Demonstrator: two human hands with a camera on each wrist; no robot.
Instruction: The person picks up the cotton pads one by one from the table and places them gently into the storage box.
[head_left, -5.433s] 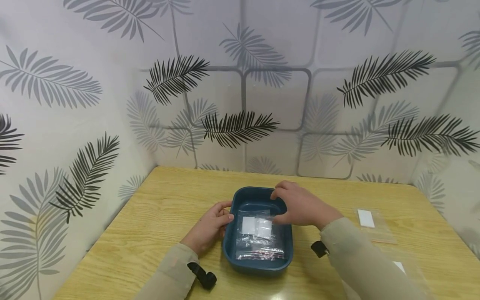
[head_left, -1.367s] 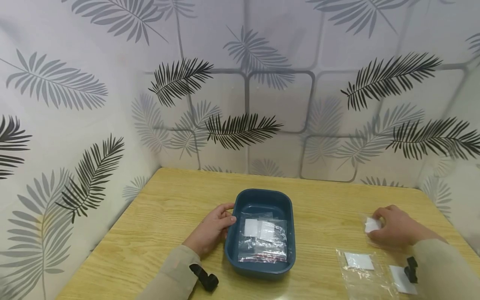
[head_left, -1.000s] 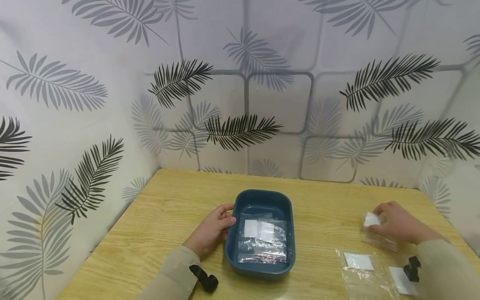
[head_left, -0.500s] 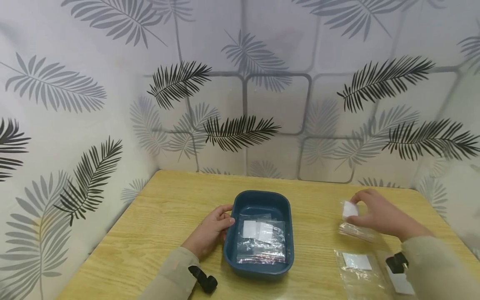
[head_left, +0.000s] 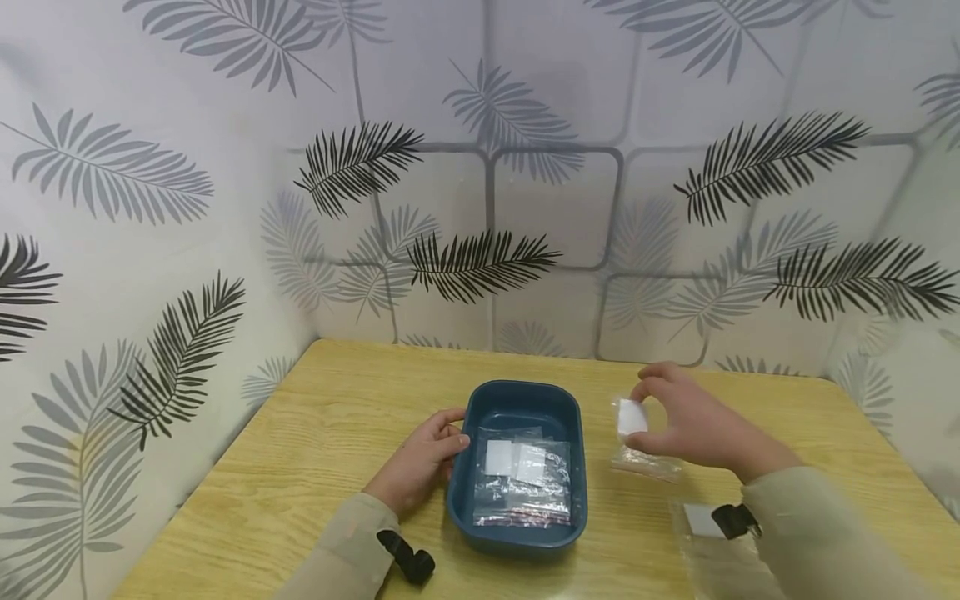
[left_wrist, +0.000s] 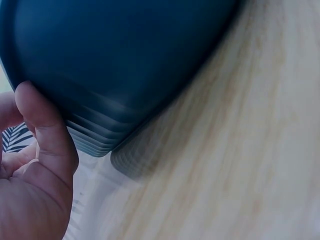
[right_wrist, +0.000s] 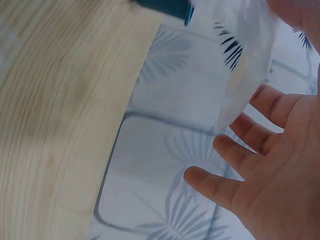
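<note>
A dark blue plastic bin (head_left: 517,537) stands on the table, holding several clear zip bags (head_left: 521,492) with white rectangular pieces. My left hand (head_left: 416,458) holds the bin's left side, thumb at the rim; the left wrist view shows this thumb (left_wrist: 47,130) on the blue wall. Right of the bin, my right hand (head_left: 693,425) pinches a clear zip bag (head_left: 645,463) with a white rectangle (head_left: 632,418) inside, above the table. In the right wrist view the clear bag (right_wrist: 250,65) hangs from the hand, the other fingers spread; the pinching fingertips are out of that view.
Another zip bag (head_left: 723,562) with a white piece lies at the table's front right, partly hidden by the right sleeve (head_left: 825,525). The wooden table (head_left: 322,417) meets leaf-patterned walls at the back and left.
My right hand was over the bin, then at the right of the table, where it picked up a zip bag. It has carried the bag left, close to the bin. My left hand has stayed put.
</note>
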